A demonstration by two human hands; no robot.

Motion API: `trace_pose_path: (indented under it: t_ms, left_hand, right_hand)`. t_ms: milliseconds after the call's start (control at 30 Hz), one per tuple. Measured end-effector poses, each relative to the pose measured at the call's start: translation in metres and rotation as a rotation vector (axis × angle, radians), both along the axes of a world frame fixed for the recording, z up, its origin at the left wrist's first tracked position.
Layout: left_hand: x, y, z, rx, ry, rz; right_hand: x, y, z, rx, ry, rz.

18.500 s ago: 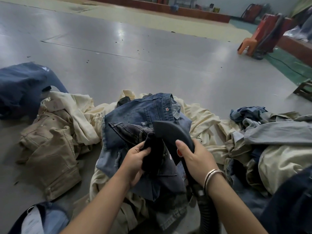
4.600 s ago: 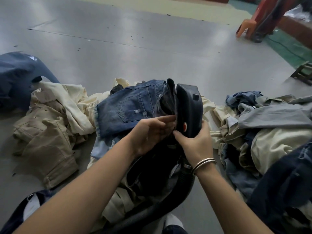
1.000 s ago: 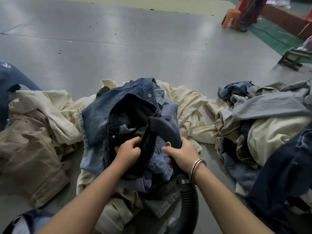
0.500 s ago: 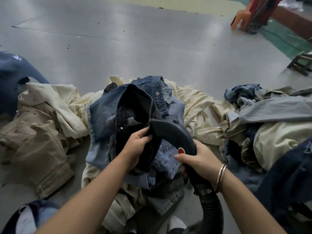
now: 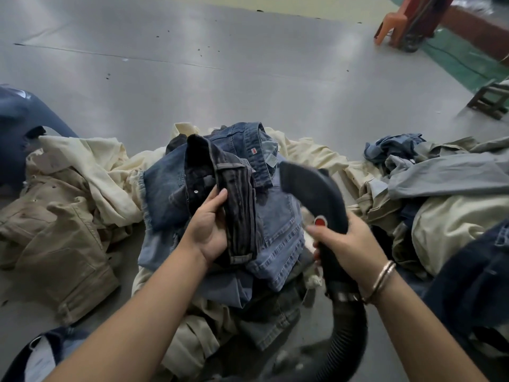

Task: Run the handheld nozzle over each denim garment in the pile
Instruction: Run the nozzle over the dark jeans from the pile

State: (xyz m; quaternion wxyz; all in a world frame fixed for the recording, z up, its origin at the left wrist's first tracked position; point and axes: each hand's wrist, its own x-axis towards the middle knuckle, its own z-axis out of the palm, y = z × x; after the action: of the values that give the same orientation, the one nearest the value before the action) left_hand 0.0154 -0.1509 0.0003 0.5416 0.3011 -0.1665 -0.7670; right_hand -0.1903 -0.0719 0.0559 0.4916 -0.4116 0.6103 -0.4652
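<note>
Head view showed the right hand wrapped around the neck of the black nozzle, fingers curled under it and the thumb lying just beside its red button. The nozzle's long axis ran from the hand up and to the left, away from the person, and its flat mouth faced the pile's upper left, raised clear of the cloth. A ribbed hose left its near end and curved down toward the lower edge of the view. The left hand gripped a dark grey denim garment, thumb on top and fingers curled beneath, holding it bunched and lifted just left of the nozzle. Under it lay blue denim on the pile, which sat on the grey floor. Cream and tan clothes spread to the left, more garments to the right. Bangles circled the right wrist.
</note>
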Motion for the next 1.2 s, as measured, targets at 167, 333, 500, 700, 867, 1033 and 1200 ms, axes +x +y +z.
trace_pose_path:
  t_ms: [167, 333, 500, 700, 867, 1033, 1200]
  left_hand:
    - [-0.005, -0.001, 0.016, 0.065, 0.081, -0.003]
    - [-0.016, 0.008, 0.020, 0.082, -0.026, -0.072]
    - [-0.020, 0.012, 0.022, 0.100, -0.048, -0.101]
    - [0.000, -0.001, 0.025, 0.108, 0.055, 0.006]
    - [-0.008, 0.001, 0.024, 0.103, 0.018, -0.016]
    - [-0.020, 0.007, 0.022, 0.115, -0.028, -0.080]
    - [-0.004, -0.004, 0.030, 0.071, 0.060, 0.022]
  right_hand:
    - [0.010, 0.018, 0.000, 0.057, 0.268, 0.363]
    - [0.020, 0.007, 0.001, -0.026, 0.425, 0.245]
    - [0.025, -0.013, 0.003, -0.065, 0.246, 0.039]
    - [0.011, 0.010, 0.005, 0.058, 0.244, 0.345]
    - [0.026, 0.005, 0.007, -0.008, 0.410, 0.296]
    - [0.033, -0.012, 0.014, -0.073, 0.452, 0.146]
    - [0.024, 0.005, 0.014, 0.026, 0.448, 0.313]
